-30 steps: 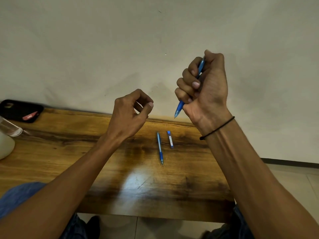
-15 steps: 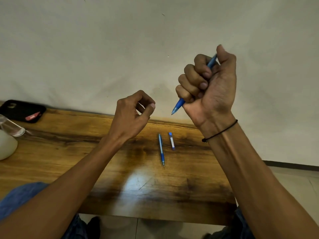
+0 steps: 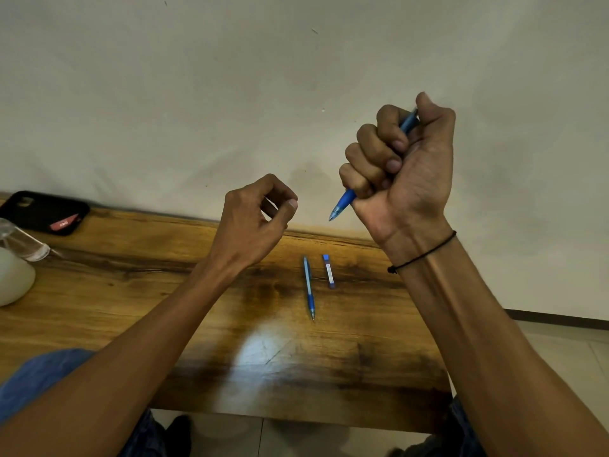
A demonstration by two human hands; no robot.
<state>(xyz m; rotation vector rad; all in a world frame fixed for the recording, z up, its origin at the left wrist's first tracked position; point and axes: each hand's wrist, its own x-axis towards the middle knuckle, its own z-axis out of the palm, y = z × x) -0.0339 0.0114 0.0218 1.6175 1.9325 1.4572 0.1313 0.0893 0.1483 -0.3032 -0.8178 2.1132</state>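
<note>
My right hand [image 3: 400,166] is raised above the table and grips a blue pen [image 3: 342,204] in a fist. The pen's tip points down and to the left, and my thumb sits over its top end. My left hand [image 3: 253,222] hovers to the left of it with curled fingers and the thumb near the forefinger; I see nothing held between them. A second blue pen [image 3: 308,288] lies on the wooden table [image 3: 131,291], with a small blue and white case [image 3: 329,272] just to its right.
A black phone case [image 3: 43,212] lies at the table's far left corner against the wall. A white rounded vessel [image 3: 13,278] with a clear part on top stands at the left edge. Tiled floor shows to the right and below.
My right hand has shifted slightly right and tilted the pen further over, with the thumb now raised over its top end. My left hand has barely moved.
</note>
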